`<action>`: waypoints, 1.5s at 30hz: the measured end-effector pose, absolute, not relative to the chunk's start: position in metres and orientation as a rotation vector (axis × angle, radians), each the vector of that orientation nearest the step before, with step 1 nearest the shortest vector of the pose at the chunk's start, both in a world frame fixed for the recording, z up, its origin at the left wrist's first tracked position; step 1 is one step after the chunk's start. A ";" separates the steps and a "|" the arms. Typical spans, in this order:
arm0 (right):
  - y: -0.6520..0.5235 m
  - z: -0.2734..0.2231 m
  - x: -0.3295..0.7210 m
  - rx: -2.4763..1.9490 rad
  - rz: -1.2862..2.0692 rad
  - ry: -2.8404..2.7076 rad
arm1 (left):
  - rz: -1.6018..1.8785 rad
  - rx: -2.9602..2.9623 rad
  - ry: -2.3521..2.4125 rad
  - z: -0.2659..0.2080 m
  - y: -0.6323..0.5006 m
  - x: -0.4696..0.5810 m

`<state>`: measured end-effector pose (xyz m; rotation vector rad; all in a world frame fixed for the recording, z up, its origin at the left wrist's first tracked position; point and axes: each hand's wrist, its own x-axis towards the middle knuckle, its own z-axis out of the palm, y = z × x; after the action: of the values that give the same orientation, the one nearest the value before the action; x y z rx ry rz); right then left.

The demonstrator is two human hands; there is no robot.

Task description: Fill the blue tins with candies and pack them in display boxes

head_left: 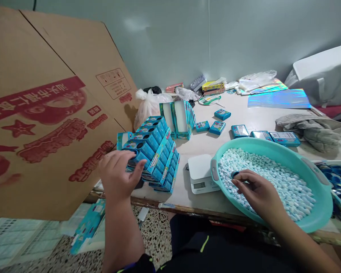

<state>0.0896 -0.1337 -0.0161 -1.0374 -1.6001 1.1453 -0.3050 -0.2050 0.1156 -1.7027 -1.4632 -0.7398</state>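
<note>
My left hand (119, 170) is at the near left corner of a stack of blue printed candy boxes (156, 151), thumb and fingers apart in a curve. Whether its fingertips touch the nearest box, I cannot tell. Round dark openings show on the upper ends of several boxes. Over the turquoise oval basin (318, 204), my right hand (255, 189) pinches a small dark blue cap-like piece (234, 174) between thumb and fingers. Pale blue and white candies (284, 185) fill the basin. A white digital scale (200, 170) sits between stack and basin, its plate bare.
A big cardboard carton (57, 113) leans at the left. Behind the stack stand fanned flat box sleeves (183, 119). Several small blue boxes (217, 127) lie beyond the basin, near a grey cloth (315, 131). At far right, a tray holds blue pieces (337, 178).
</note>
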 end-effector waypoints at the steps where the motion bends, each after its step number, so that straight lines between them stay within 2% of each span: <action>1: -0.133 -0.017 0.089 -1.039 1.136 -1.609 | -0.759 -1.703 -1.436 0.111 -0.202 -0.306; 10: -0.129 -0.020 0.091 -1.111 1.051 -1.669 | -1.092 -1.428 -1.308 0.067 -0.168 -0.301; 16: -0.133 -0.021 0.101 -1.113 1.026 -1.756 | -1.201 -1.340 -1.308 0.060 -0.164 -0.281; 23: -0.130 -0.025 0.109 -1.024 1.126 -2.007 | -1.141 -1.330 -1.688 0.063 -0.209 -0.219; 26: -0.133 -0.027 0.108 -0.949 1.093 -2.073 | -1.019 -1.883 -1.553 0.044 -0.219 -0.168; 29: -0.137 -0.026 0.110 -0.832 1.164 -2.138 | -0.705 -2.622 -1.239 0.022 -0.212 -0.130; 31: -0.139 -0.023 0.114 -0.759 1.218 -2.147 | -0.590 -2.822 -1.151 0.014 -0.205 -0.118; 37: -0.146 -0.016 0.117 -0.694 1.265 -1.952 | -0.697 -2.781 -1.176 0.030 -0.197 -0.119; 45: -0.148 -0.017 0.108 -0.642 1.658 -1.625 | -0.960 -2.625 -1.025 0.034 -0.196 -0.137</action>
<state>0.1082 -0.1482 -0.0172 -0.6419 -1.6252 1.6576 -0.1369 -0.1956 0.0337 -2.6248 -1.0245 -0.9604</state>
